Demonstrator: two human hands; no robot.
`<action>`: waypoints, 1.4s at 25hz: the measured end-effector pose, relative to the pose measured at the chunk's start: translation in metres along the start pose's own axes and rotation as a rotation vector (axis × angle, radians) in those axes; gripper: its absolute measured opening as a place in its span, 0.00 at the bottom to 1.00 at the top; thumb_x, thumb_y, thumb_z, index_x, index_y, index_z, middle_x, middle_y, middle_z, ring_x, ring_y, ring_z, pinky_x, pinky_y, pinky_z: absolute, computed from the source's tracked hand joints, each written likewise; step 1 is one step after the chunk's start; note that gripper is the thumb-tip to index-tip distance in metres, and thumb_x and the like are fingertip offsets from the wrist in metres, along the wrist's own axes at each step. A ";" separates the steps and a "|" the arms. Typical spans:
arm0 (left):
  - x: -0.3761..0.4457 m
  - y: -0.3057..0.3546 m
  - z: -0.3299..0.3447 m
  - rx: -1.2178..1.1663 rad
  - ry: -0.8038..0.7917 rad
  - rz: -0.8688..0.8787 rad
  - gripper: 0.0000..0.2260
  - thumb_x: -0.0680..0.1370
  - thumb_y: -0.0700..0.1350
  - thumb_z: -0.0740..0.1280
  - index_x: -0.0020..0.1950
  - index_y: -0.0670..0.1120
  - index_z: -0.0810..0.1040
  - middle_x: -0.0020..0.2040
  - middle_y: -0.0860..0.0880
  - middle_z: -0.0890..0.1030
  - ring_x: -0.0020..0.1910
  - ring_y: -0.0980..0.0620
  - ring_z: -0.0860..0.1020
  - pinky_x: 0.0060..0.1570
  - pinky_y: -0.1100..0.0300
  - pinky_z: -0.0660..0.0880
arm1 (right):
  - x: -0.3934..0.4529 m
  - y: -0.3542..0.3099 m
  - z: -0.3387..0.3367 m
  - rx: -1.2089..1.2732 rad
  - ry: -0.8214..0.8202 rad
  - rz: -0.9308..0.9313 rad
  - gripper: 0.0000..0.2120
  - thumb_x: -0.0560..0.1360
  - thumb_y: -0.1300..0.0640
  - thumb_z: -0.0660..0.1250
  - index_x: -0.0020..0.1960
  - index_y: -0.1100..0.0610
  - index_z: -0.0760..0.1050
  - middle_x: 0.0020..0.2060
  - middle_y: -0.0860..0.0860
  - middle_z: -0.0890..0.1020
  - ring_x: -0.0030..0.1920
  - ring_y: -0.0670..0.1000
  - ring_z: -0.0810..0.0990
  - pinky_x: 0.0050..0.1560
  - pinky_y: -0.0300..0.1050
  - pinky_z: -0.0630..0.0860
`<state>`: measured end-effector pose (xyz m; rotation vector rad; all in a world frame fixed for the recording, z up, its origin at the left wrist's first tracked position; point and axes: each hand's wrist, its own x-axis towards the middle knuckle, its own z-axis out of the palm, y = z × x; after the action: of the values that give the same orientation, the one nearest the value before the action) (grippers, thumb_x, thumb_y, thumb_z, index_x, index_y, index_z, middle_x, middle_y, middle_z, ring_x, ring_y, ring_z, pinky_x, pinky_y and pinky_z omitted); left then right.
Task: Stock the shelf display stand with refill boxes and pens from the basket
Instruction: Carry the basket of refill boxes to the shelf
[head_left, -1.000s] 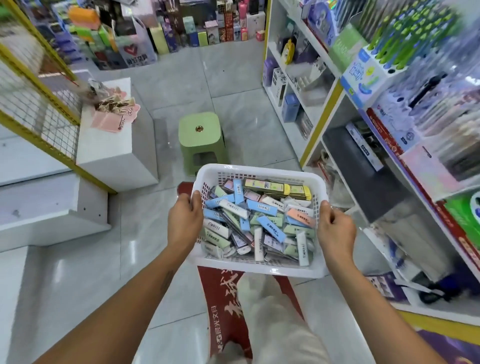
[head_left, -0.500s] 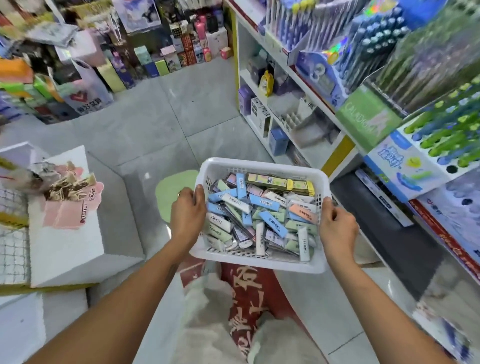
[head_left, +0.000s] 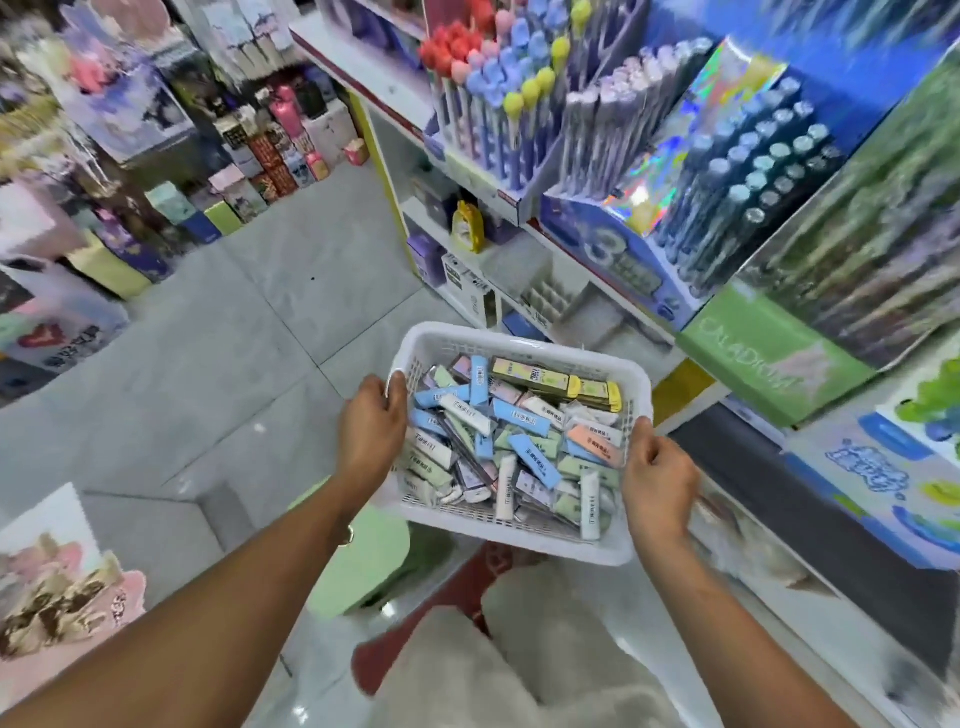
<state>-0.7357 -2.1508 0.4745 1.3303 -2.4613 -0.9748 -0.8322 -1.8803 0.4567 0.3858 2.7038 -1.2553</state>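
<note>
Underfoot grey tiled floor (head_left: 270, 332); pen shelf (head_left: 597, 244) right; hands grip basket (head_left: 519, 340).

A single wide-angle view looks from the person's head forward and steeply down onto the white basket (head_left: 519, 340), which sits close below the lens at centre frame. Both forearms run up from the bottom edge to the basket's sides, the shelf display stand (head_left: 613, 291) rises close on the basket's right, and open grey floor (head_left: 249, 364) stretches left and beyond it. Edges bend and blur with the wide lens.
</note>
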 end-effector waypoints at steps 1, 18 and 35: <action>0.022 0.005 0.005 0.012 -0.003 0.020 0.19 0.83 0.56 0.57 0.35 0.50 0.63 0.30 0.52 0.70 0.28 0.55 0.69 0.27 0.58 0.59 | 0.013 -0.006 0.013 0.005 0.007 0.008 0.27 0.83 0.44 0.57 0.30 0.56 0.67 0.26 0.52 0.70 0.29 0.55 0.68 0.30 0.50 0.61; 0.301 0.000 0.112 0.129 -0.232 0.229 0.19 0.83 0.53 0.57 0.38 0.41 0.67 0.34 0.42 0.74 0.37 0.39 0.75 0.36 0.51 0.69 | 0.131 -0.035 0.218 -0.001 0.191 0.168 0.29 0.84 0.45 0.55 0.32 0.62 0.71 0.29 0.59 0.76 0.30 0.57 0.72 0.31 0.49 0.63; 0.410 -0.157 0.351 0.158 -0.517 0.428 0.18 0.81 0.52 0.59 0.34 0.44 0.68 0.33 0.45 0.74 0.37 0.41 0.76 0.37 0.56 0.66 | 0.147 0.144 0.433 -0.182 0.351 0.594 0.28 0.83 0.42 0.51 0.39 0.61 0.75 0.40 0.61 0.81 0.37 0.59 0.75 0.40 0.48 0.69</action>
<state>-1.0234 -2.3765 0.0473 0.5714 -3.0735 -1.1321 -0.9255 -2.0973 0.0395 1.3658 2.6087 -0.8233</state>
